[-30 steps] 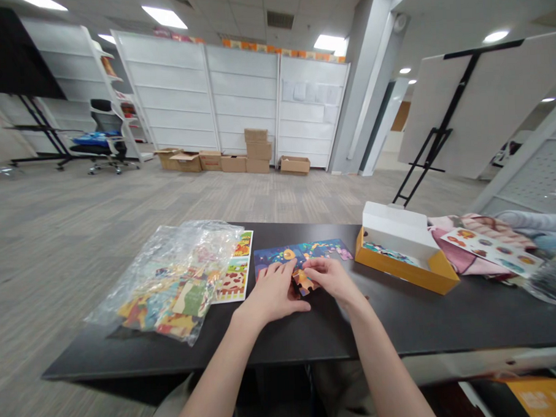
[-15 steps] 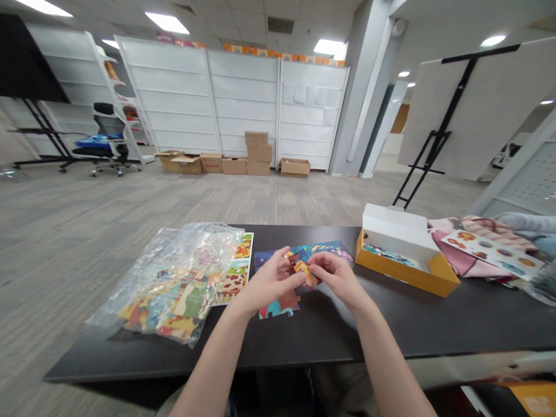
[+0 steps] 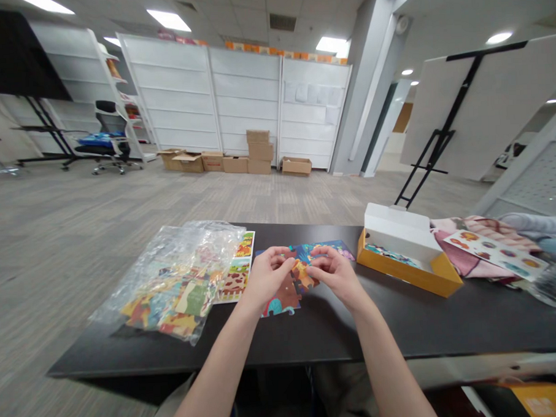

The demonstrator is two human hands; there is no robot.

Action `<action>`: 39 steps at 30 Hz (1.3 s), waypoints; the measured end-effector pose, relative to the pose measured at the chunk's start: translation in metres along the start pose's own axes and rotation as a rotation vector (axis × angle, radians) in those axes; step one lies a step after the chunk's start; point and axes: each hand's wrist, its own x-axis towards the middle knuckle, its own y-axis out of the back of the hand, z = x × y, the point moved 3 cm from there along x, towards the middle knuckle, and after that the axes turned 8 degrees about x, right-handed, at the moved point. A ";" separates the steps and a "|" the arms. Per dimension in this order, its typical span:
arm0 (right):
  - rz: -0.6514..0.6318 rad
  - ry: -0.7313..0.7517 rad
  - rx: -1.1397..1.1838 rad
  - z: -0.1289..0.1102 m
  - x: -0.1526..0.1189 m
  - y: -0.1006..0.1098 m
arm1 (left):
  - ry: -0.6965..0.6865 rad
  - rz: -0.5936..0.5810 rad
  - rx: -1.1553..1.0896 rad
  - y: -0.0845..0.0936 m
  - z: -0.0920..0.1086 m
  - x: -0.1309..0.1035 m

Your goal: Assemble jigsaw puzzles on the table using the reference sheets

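Observation:
An orange and yellow jigsaw piece point(image 3: 301, 271) is between my two hands over the partly joined puzzle. My left hand point(image 3: 272, 274) holds its left side, the fingers curled and the thumb close to the edge. On the opposite side, my right hand point(image 3: 335, 272) has its bent fingers and thumb at the piece's right edge. Beneath and around them lies the puzzle point(image 3: 282, 303), with a blue strip at the back and a brown and teal part at the front left. My hands cover some of it. I cannot tell whether the piece touches the puzzle.
A clear plastic bag point(image 3: 171, 287) of puzzle pieces lies on the left, partly over a printed picture sheet point(image 3: 235, 278). To the right stands an open yellow box point(image 3: 407, 273) with pieces inside. Folded cloths point(image 3: 495, 233) and a sticker sheet point(image 3: 496, 254) lie beyond it on the black table point(image 3: 339, 341).
The orange piece has turned flatter and now shows more of its face. My fingers have shifted to its two sides, and my right hand has opened out slightly.

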 end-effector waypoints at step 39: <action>0.047 0.231 -0.111 -0.010 -0.002 -0.002 | -0.078 -0.083 -0.058 -0.015 0.005 -0.003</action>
